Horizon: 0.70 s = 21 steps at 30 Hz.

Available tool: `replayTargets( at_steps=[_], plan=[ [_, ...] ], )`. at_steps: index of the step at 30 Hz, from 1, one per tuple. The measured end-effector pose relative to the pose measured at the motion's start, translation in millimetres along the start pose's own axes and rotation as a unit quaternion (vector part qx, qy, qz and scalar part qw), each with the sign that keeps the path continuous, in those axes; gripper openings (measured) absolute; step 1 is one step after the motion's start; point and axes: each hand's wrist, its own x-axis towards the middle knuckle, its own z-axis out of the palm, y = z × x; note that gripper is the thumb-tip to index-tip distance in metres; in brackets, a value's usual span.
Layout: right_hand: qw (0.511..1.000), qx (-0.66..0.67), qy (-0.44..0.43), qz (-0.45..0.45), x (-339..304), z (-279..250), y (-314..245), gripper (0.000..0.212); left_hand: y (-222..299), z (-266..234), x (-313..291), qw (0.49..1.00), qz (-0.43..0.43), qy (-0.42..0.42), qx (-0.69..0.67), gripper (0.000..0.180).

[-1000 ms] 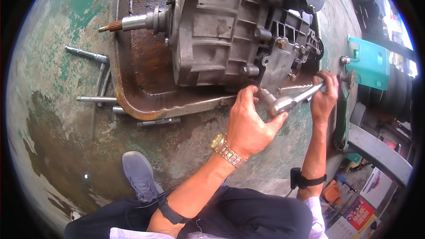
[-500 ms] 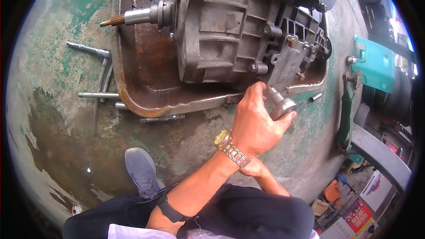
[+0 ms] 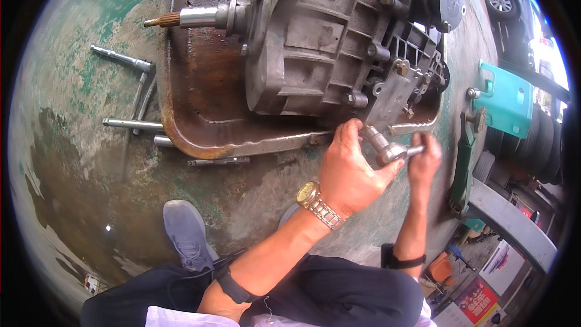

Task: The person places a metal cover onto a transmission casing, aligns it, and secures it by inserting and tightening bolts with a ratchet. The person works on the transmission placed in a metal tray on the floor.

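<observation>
A metal gearbox [image 3: 315, 36] lies in a rusty drip tray [image 3: 242, 147], its splined shaft [image 3: 200, 17] sticking out to the left. At the flat bracket plate [image 3: 387, 100] on the gearbox's near right side is a ratchet wrench [image 3: 390, 152] with a socket fitted. My left hand [image 3: 351, 172], wearing a wristwatch, is closed around its head and socket, thumb against the head. My right hand [image 3: 425, 158], slightly blurred, grips the ratchet's handle. The socket's tip is close to the plate's lower edge; whether it sits on a bolt I cannot tell.
Several chrome wrenches and bars [image 3: 133, 124] lie on the floor left of the tray, one [image 3: 218, 161] along its near edge. To the right stands a green lift arm [image 3: 465, 157] beside a turquoise guard [image 3: 507, 100]. Stacked tyres [image 3: 532, 151] and a car wheel [image 3: 501, 1] are farther right.
My right hand has come up from behind my left wrist to the ratchet's handle. My left hand stays at the ratchet's head, and the view has shifted slightly.
</observation>
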Motion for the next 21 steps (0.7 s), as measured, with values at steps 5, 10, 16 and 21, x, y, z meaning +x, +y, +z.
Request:
replayTargets(
  at_steps=[5, 10, 16, 21],
  plan=[
    [0.719, 0.544, -0.393, 0.181, -147.6, 22.0, -78.4, 0.069, 3.6, 1.0, -0.3, 1.0, 0.011, -0.002, 0.005, 0.076],
    [0.461, 0.678, -0.56, 0.119, -197.9, 40.8, -131.4, 0.062, 6.1, -3.6, 6.5, 0.998, -0.038, -0.054, 0.019, 0.075],
    [0.835, 0.366, -0.366, 0.189, -82.2, 2.0, -39.0, 0.038, 6.2, -4.8, 6.3, 1.0, 0.005, -0.008, 0.02, 0.079],
    [0.99, 0.056, 0.104, -0.077, 29.0, -36.8, 5.6, 0.011, -0.2, 1.1, 2.5, 0.996, -0.037, -0.03, -0.069, 0.073]
  ],
)
